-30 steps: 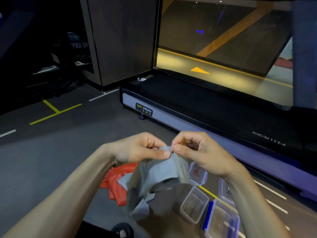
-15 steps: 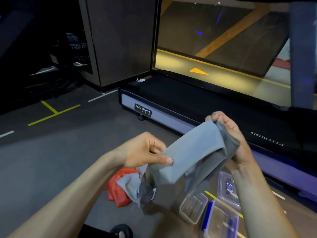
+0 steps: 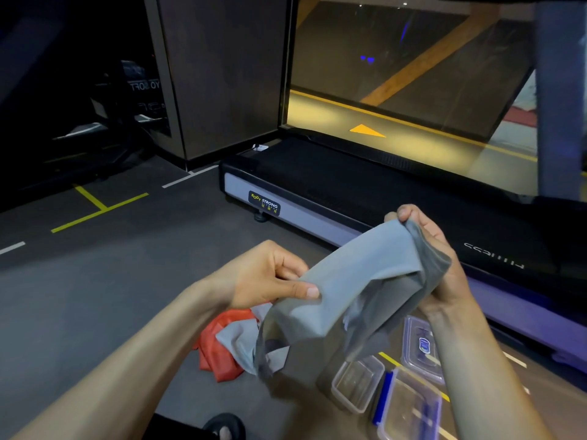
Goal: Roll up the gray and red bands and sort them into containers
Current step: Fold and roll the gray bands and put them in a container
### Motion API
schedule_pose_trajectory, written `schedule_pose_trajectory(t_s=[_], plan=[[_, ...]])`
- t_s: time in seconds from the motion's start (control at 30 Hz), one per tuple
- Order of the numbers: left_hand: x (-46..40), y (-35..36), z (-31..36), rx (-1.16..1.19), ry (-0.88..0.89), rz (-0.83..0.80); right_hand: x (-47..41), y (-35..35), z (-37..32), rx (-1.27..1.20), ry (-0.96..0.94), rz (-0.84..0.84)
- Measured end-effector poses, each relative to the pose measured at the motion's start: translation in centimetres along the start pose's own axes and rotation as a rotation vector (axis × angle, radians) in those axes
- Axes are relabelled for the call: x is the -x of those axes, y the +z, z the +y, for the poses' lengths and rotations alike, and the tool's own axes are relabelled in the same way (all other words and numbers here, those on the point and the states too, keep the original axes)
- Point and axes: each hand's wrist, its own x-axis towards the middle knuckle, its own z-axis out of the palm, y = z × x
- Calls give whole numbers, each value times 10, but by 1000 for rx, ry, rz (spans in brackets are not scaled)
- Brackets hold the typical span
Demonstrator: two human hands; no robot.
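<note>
While each hand [image 3: 270, 274] [image 3: 435, 249] grips the gray band [image 3: 355, 281] — dark gym floor [image 3: 95, 296], treadmill [image 3: 349, 192] behind.

Gray band [image 3: 355, 281] covers most of the red bands [image 3: 219, 350] & right hand [image 3: 435, 265] palm; lidded container [image 3: 409, 408] cut off at bottom edge.

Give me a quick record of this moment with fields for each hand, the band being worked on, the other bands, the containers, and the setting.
left hand: pinches the near end of the gray band
right hand: grips the far end, raised higher
gray band: stretched between the hands, not yet rolled
red bands: heaped on the floor with another gray piece
containers: clear tub open and empty; lid and blue-clipped box beside it
setting: gym floor, treadmill behind
</note>
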Motion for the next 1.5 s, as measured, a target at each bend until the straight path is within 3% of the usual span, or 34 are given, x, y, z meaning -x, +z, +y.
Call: schedule_pose_trajectory(t_s=[0.67, 0.93, 1.0, 1.13, 1.23, 1.37, 1.5], plan=[[1, -1, 1, 29, -6, 30, 0, -6, -3, 13, 14, 26], [1, -1, 4, -21, -16, 19, 3, -11, -3, 123, 5, 36], [2, -3, 7, 29, -37, -1, 2, -16, -5, 177, 19, 11], [12, -9, 11, 402, -8, -136, 5, -22, -1, 283, 64, -24], [13, -11, 10, 546, 48, -161, 8, -15, 8, 371, 92, -117], [12, -10, 16, 621, 164, -145, 11, -5, 16, 471, 145, -214], [12, -7, 18, 616, 135, -164, 12, -2, 21, 379, 145, -260]])
